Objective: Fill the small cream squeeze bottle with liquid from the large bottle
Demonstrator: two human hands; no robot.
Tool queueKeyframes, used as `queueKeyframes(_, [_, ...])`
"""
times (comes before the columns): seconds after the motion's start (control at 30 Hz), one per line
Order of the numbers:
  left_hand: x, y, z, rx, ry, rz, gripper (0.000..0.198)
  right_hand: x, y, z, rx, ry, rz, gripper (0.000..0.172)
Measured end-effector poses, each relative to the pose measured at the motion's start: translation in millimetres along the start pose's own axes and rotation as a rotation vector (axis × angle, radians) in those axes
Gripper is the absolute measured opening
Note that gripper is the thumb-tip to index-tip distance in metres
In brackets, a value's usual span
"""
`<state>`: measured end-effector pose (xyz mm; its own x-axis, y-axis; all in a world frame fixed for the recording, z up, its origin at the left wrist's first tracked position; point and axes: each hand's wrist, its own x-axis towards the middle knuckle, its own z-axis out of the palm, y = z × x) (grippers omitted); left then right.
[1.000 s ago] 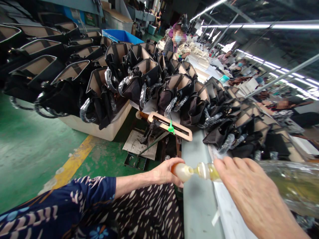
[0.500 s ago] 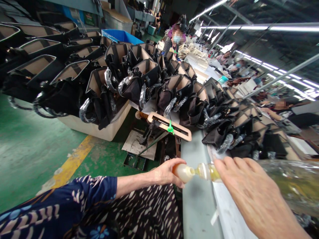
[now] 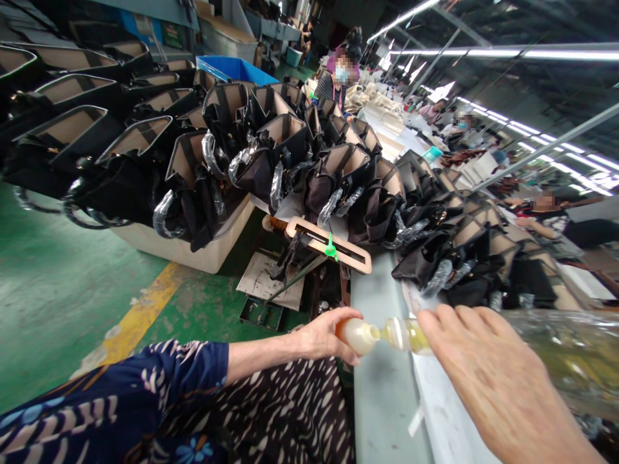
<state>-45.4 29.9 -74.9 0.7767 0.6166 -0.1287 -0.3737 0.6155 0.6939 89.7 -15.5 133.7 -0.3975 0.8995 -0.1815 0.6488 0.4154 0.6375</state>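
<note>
My left hand [image 3: 323, 336] is wrapped round a small whitish plastic bottle [image 3: 360, 336], tilted with its open mouth to the right; something amber shows in its lower part. My right hand [image 3: 488, 361] grips the neck of a large clear bottle [image 3: 570, 354] that lies nearly level and holds yellowish liquid. The large bottle's mouth faces the small bottle's mouth at very close range, and a thin yellowish stream seems to join them. Both are held over the grey table edge [image 3: 387, 399]. Beyond my hands sits a pale slotted wooden piece with a green wing nut [image 3: 330, 248].
Black handbags [image 3: 338, 167] with plastic-wrapped handles crowd the table; more fill a white bin [image 3: 193, 251] on the left. A blue crate [image 3: 236, 69] stands behind. A masked person [image 3: 333, 84] is across the table, and others sit at the right. White paper [image 3: 449, 412] lies under my right hand.
Both hands and bottles stay almost in place. The person at the far side and the one at the right have shifted slightly.
</note>
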Motion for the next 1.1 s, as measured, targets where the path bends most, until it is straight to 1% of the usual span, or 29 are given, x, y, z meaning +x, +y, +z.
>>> queueKeyframes(0.07, [0.3,-0.4,-0.1,-0.004,-0.006,0.0,0.089,0.1,-0.3,-0.3,-0.009,0.005,-0.011,0.022])
queueKeyframes(0.17, [0.9,-1.0,-0.5,-0.004,-0.007,0.005,0.088,1.5,-1.3,-2.2,-0.011,0.01,-0.024,0.019])
queueKeyframes(0.23, [1.1,-1.0,-0.7,-0.004,-0.003,0.013,0.088,2.2,-2.0,-3.6,-0.006,0.0,-0.001,0.017])
queueKeyframes(0.33, [0.6,-0.9,-0.6,0.005,-0.005,0.023,0.086,3.3,-3.1,-5.0,-0.019,-0.021,0.028,0.019])
queueKeyframes(0.47, [-0.2,-1.4,-0.1,-0.005,-0.011,0.021,0.085,5.8,-5.4,-6.0,-0.039,-0.032,0.037,0.017])
queueKeyframes(0.57, [-0.7,-1.5,0.4,-0.014,-0.012,0.021,0.084,6.9,-6.6,-6.6,-0.043,-0.03,0.047,0.018])
queueKeyframes(0.73, [-0.8,-0.9,1.2,-0.004,-0.001,0.012,0.086,5.7,-5.6,-7.2,-0.033,-0.037,0.032,0.015])
queueKeyframes(0.83, [-0.4,-0.7,1.4,-0.008,0.003,0.003,0.087,4.4,-4.5,-7.5,-0.015,-0.042,0.028,0.02])
queueKeyframes(0.93, [0.1,-1.3,1.4,-0.011,0.009,-0.001,0.088,4.8,-4.4,-7.9,-0.003,-0.059,0.036,0.021])
queueKeyframes(1.1, [1.0,-4.3,0.6,-0.02,0.008,0.004,0.089,6.3,-4.7,-8.2,0.019,-0.052,0.041,0.017])
